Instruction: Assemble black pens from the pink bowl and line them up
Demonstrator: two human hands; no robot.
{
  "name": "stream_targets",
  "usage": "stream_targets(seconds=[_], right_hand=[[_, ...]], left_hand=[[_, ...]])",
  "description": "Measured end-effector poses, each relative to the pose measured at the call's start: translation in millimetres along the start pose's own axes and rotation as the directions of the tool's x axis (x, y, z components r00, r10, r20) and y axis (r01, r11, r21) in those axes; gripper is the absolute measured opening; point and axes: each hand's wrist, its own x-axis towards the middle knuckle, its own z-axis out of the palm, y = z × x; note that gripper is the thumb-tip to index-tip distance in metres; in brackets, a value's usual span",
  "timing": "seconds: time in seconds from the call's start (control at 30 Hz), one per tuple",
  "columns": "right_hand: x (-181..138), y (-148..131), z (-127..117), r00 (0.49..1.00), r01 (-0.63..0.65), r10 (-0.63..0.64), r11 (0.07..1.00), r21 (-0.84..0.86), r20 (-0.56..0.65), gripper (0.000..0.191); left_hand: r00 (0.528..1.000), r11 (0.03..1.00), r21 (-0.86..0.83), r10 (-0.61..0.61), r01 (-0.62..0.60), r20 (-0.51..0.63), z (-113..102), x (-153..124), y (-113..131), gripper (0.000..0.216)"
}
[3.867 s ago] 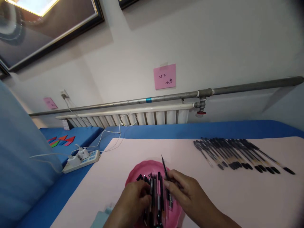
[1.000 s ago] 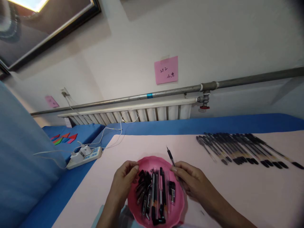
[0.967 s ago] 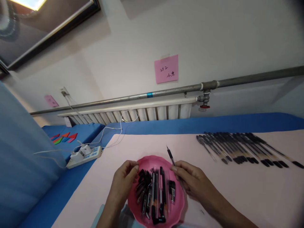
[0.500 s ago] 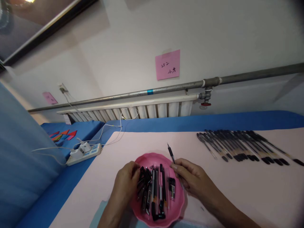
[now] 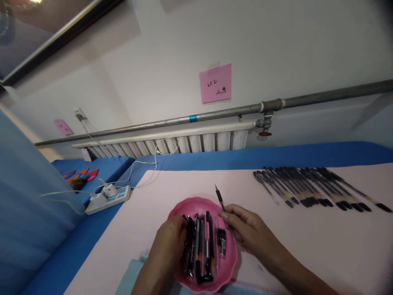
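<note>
Right hand (image 5: pixel 244 226), pen (image 5: pixel 219 195) pinched; left hand (image 5: pixel 170 237), grip unclear, in bowl (image 5: pixel 229 260) of caps (image 5: pixel 190 226), barrels (image 5: pixel 215 243)

The place seems an indoor workroom: two blue tables (image 5: pixel 208 162) bearing pens (image 5: pixel 308 184) and coloured pieces (image 5: pixel 93 175), a numbered pink note (image 5: pixel 215 83) and radiator (image 5: pixel 209 143) along the wall (image 5: pixel 276 45).

a blue surface (image 5: pixel 199 160) across the lower frame, mostly covered by a pale pink sheet (image 5: pixel 132 229). bearing on the sheet a pink scalloped bowl (image 5: pixel 229 262) at bottom centre and a slanting row of black-ended pens (image 5: pixel 310 187) at right. also bearing pale blue fabric (image 5: pixel 129 273) at bottom left, partly hidden. carrying on bare blue at left a white power strip (image 5: pixel 123 196) and a thin white cable (image 5: pixel 132 171). flanked at far left by a second blue surface (image 5: pixel 115 166), strewn with flat coloured pieces (image 5: pixel 92 175).
</note>
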Motion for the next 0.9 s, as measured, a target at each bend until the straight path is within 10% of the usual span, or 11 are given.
stream_targets(seconds=[0.37,0.63,0.9], right_hand=[[-0.3,-0.2,-0.8,0.998,0.047,-0.048,0.998,0.043,0.035,0.025],[1.5,4.2,-1.8,0.999,0.019,-0.019,0.999,0.030,0.030,0.026],[1.4,3.8,-0.4,0.999,0.024,-0.024,0.999,0.025,0.027,0.024]], left_hand=[[0.999,0.998,-0.055,0.033,-0.033,-0.002,5.9,1.5,-6.9,0.019],[0.991,0.961,0.278,-0.022,-0.016,0.132,4.6,2.5,-2.7,0.019],[0.998,0.966,0.254,-0.055,0.049,0.020,4.1,2.7,-3.2,0.019]])
